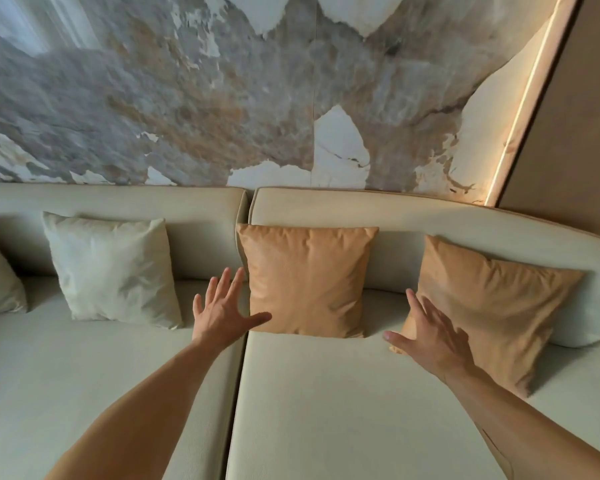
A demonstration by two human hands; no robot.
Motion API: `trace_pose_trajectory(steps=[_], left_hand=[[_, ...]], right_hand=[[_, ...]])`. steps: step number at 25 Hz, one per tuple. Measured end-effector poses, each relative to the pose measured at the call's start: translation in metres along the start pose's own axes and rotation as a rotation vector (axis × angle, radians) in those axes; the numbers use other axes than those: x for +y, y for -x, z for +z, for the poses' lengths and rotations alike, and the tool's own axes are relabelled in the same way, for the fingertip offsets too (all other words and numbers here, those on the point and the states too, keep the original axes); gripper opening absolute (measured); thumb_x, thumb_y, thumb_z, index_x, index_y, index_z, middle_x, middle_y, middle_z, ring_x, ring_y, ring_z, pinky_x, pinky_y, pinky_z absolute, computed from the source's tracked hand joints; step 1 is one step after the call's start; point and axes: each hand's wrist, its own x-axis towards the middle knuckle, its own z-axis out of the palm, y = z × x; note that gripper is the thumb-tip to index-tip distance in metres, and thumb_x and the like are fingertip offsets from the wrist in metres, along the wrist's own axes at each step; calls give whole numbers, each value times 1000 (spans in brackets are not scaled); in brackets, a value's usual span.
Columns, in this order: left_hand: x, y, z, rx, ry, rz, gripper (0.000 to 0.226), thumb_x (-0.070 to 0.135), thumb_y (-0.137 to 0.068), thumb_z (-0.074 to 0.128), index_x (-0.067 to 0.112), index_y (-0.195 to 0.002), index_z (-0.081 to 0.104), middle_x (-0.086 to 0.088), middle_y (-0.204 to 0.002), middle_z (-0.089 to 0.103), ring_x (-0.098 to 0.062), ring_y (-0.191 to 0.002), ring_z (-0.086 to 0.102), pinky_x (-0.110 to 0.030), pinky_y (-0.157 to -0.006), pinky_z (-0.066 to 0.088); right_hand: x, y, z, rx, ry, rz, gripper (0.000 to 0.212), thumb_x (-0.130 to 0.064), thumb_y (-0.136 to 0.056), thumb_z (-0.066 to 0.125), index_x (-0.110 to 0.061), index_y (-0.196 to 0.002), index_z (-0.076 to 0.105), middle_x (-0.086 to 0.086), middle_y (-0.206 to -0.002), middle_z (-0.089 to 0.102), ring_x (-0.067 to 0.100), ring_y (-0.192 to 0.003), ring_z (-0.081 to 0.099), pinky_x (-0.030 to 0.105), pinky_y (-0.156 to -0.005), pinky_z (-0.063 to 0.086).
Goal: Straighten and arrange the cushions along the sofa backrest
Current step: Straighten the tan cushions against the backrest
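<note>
Square tan fabric cushion (307, 280) at 12 o'clock is flanked by left hand (224, 311) and right hand (430, 336), fingers spread, nothing held; even two-sided squaring is advised.

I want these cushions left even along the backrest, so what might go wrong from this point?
1. The right hand lies open over the tilted right orange cushion; a push might slide it further askew.
2. The left hand, open beside the middle orange cushion, may nudge it off upright.
3. The cream cushion also leans and could be overlooked.
</note>
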Motion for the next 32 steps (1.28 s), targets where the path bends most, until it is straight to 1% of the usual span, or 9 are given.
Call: trace_pose_trajectory(steps=[3,6,9,12,16,19,24,29,32], left_hand=[[-37,-45,42,-21,-4,-14,119,86,-62,55,37,-153,-3,5,-164,-3,-22,-151,-3,-57,-119,6],[-62,-89,83,-105,26,-65,123,86,-59,58,38,-153,-3,3,-164,-1,-21,-151,-2,-57,-118,7],[-69,-128,118,-193,189,-192,131,82,-53,68,40,-151,-8,-5,-162,11,-26,-146,20,-59,-112,25],[-69,-167,153,-268,484,-278,135,65,-56,82,39,-151,-11,-12,-160,12,-34,-142,29,-55,-109,34],[-66,-203,186,-318,669,-216,144,67,-43,84,42,-151,-8,-6,-154,32,-31,-137,38,-51,-110,36],[-68,-212,196,-303,753,-211,139,60,-47,88,44,-150,-5,-1,-151,35,-27,-136,38,-47,-112,35],[-78,-209,186,-322,754,-193,136,71,-39,83,48,-148,3,3,-149,37,-23,-136,38,-48,-113,35],[-94,-211,172,-280,756,-213,131,68,-40,85,50,-146,10,4,-145,42,-21,-132,42,-46,-111,37],[-103,-210,170,-308,737,-235,133,70,-39,83,50,-146,7,3,-145,43,-22,-132,43,-46,-110,38]], right_hand=[[-25,-57,39,-38,-70,12,107,-85,-71,44,-37,-153,-6,-3,-164,12,25,-145,28,50,-105,36],[-49,-111,67,-67,-235,75,115,-75,-72,59,-30,-154,-9,2,-163,17,26,-144,30,46,-104,37],[-62,-161,99,-85,-543,224,122,-57,-74,74,-26,-154,-13,9,-159,27,31,-142,34,39,-109,32],[-68,-207,131,-104,-672,293,130,-51,-67,82,-35,-152,-15,1,-159,28,31,-140,36,50,-109,38],[-64,-242,154,-114,-826,336,131,-44,-58,90,-50,-147,-7,-12,-158,25,30,-137,38,58,-98,44],[-61,-252,161,-140,-887,338,131,-48,-48,91,-56,-142,2,-12,-156,27,33,-135,40,60,-97,44],[-72,-250,166,-126,-942,347,120,-45,-51,89,-46,-143,12,-8,-152,34,31,-130,44,57,-96,47],[-91,-246,168,-177,-934,334,127,-52,-44,90,-44,-143,12,-10,-149,38,30,-128,47,57,-94,48],[-100,-245,172,-180,-931,327,120,-48,-53,90,-44,-143,10,-12,-148,38,31,-128,47,56,-95,47]])
